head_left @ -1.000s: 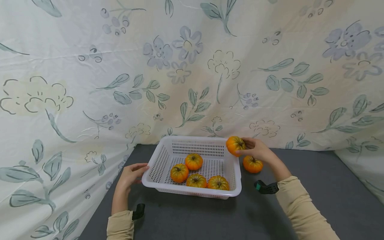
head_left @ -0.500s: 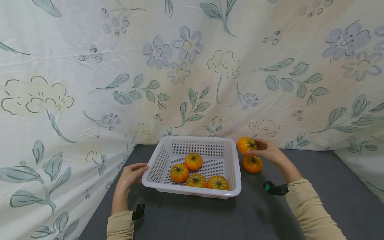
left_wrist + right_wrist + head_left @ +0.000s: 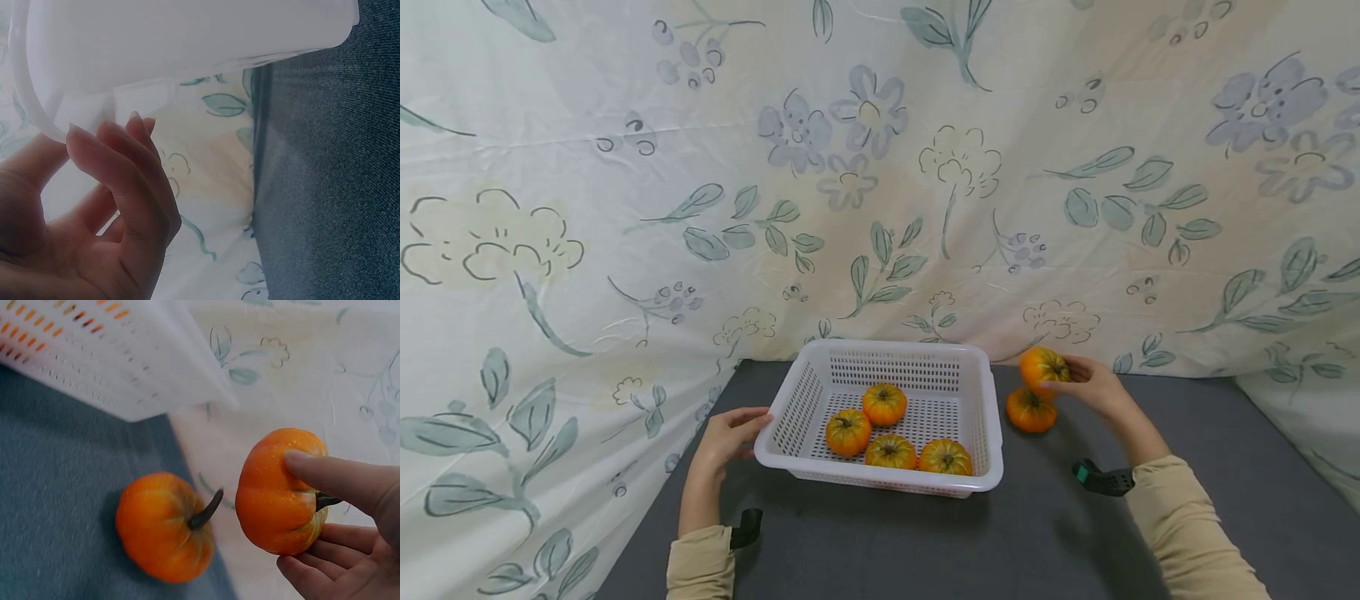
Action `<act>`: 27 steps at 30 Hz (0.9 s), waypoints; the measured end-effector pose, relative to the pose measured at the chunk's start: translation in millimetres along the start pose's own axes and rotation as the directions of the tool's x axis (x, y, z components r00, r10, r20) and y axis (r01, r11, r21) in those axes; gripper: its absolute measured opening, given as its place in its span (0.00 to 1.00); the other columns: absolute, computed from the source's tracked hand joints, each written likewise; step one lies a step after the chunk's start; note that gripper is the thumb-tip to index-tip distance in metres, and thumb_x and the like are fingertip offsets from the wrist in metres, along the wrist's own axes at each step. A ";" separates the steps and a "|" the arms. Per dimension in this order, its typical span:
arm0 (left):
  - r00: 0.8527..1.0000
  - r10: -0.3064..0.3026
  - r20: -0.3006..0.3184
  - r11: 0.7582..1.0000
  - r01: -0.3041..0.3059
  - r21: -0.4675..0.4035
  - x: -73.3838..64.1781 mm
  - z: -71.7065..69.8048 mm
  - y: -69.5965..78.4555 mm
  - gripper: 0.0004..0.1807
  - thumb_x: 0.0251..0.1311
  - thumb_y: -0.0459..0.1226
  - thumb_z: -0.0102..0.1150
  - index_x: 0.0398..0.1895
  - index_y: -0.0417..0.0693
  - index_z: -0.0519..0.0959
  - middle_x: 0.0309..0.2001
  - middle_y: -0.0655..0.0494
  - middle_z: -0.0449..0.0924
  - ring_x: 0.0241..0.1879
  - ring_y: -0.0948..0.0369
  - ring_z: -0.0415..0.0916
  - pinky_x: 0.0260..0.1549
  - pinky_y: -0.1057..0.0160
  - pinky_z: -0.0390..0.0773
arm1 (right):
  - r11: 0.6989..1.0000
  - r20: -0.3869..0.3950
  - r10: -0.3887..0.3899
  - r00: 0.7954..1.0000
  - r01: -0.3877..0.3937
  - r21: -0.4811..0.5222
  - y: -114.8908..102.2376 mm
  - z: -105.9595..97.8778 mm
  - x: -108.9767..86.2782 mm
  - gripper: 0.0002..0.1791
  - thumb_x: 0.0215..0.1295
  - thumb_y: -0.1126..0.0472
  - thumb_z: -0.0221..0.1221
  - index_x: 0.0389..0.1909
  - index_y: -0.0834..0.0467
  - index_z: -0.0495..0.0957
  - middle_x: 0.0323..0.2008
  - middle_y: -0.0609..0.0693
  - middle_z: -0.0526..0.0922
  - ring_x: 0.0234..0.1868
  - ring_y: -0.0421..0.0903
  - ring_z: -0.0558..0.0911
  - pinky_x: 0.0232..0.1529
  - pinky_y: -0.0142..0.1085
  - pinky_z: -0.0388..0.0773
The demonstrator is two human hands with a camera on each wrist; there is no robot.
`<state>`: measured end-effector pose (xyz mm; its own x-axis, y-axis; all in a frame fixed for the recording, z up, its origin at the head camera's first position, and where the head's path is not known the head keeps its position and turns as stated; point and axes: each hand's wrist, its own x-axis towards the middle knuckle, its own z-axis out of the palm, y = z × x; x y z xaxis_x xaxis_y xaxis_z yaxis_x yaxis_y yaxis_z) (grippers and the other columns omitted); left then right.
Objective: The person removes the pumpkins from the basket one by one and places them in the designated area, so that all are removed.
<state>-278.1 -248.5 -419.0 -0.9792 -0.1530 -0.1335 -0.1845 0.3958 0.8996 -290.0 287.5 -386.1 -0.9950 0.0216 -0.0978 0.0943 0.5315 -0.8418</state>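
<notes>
My right hand (image 3: 1093, 385) holds a small orange pumpkin (image 3: 1042, 368) between thumb and fingers, to the right of the white plastic basket (image 3: 988, 400). In the right wrist view, the thumb presses the side of this pumpkin (image 3: 275, 497) beside its dark stem. Below it a second pumpkin (image 3: 1030, 414) sits on the table, partly overlapped by the held one in the head view. At the basket's left end my left hand (image 3: 730, 437) grips the rim, thumb over it and bent fingers (image 3: 115, 165) under it. Several pumpkins (image 3: 884, 404) lie inside the basket, towards its near side.
A dark grey table (image 3: 880, 542) carries everything. A pale curtain with a leaf and flower print (image 3: 880, 183) hangs close behind the basket and along the left. Black bands (image 3: 1103, 478) circle both wrists, below beige sleeves.
My right hand has carried its pumpkin from above the basket's right rim further right and slightly down, beside the pumpkin on the table. The left hand and basket have stayed put.
</notes>
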 end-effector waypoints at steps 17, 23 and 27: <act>1.000 0.009 -0.003 1.000 -0.009 0.006 2.8 0.2 -1.4 0.27 0.62 0.47 0.63 0.58 0.39 0.77 0.46 0.48 0.85 0.34 0.63 0.81 0.32 0.62 0.80 | 0.991 -0.078 0.103 0.992 -0.109 -0.072 41.2 -8.1 -1.4 0.50 0.64 0.50 0.62 0.73 0.73 0.45 0.71 0.76 0.50 0.71 0.72 0.54 0.69 0.62 0.55; 1.000 0.013 -0.003 1.000 -0.013 0.006 3.0 -0.1 -1.8 0.26 0.62 0.46 0.63 0.58 0.39 0.77 0.47 0.48 0.85 0.34 0.64 0.81 0.32 0.62 0.80 | 0.984 -0.093 0.142 0.986 -0.151 -0.099 52.1 -9.3 -2.3 0.49 0.65 0.50 0.61 0.72 0.75 0.45 0.70 0.78 0.51 0.70 0.72 0.55 0.68 0.61 0.56; 1.000 0.011 -0.003 1.000 -0.011 0.005 3.1 -0.3 -2.1 0.26 0.62 0.46 0.63 0.58 0.39 0.77 0.46 0.48 0.85 0.33 0.64 0.81 0.32 0.62 0.80 | 0.973 -0.110 0.163 0.980 -0.179 -0.147 55.9 -10.3 -3.4 0.50 0.64 0.49 0.62 0.71 0.76 0.47 0.69 0.78 0.52 0.70 0.73 0.55 0.68 0.61 0.56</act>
<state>-280.8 -250.1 -421.2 -0.9810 -0.1512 -0.1219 -0.1737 0.4017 0.8991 -281.7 325.9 -427.3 -0.9638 0.2010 -0.1753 0.2645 0.6376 -0.7235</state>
